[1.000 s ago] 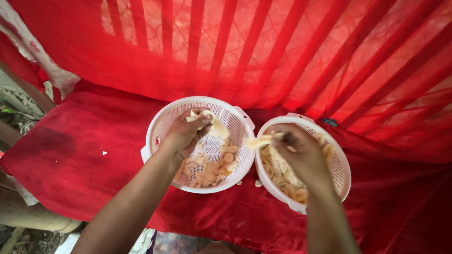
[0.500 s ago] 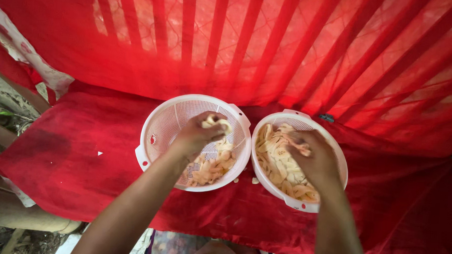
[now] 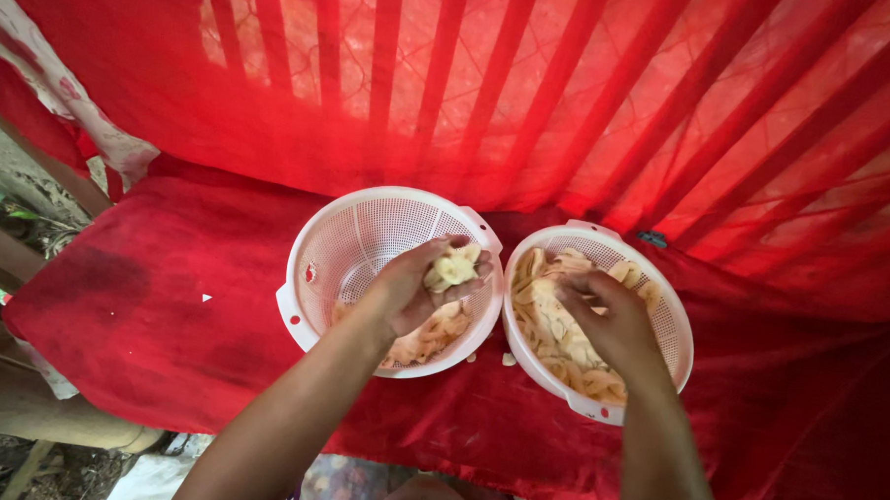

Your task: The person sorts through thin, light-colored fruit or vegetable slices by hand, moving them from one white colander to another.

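Two white plastic colander baskets sit side by side on a red cloth. The left basket (image 3: 339,238) holds a small heap of pale fruit slices (image 3: 424,340) at its near side. My left hand (image 3: 416,286) is inside it, fingers closed around a few pale slices (image 3: 454,268) held above the heap. The right basket (image 3: 675,339) is fuller with the same pale slices (image 3: 549,323). My right hand (image 3: 610,323) rests palm down in that pile, fingers curled into the slices; whether it grips any is hidden.
The red cloth (image 3: 147,318) covers a table or bench and also hangs behind as a backdrop with slats showing through. A loose slice (image 3: 508,359) lies between the baskets. Ground, wood and plants (image 3: 2,215) show at the left edge.
My left hand has lifted a few slices within the left basket. My right hand went from its basket's left rim into the middle of the pile.
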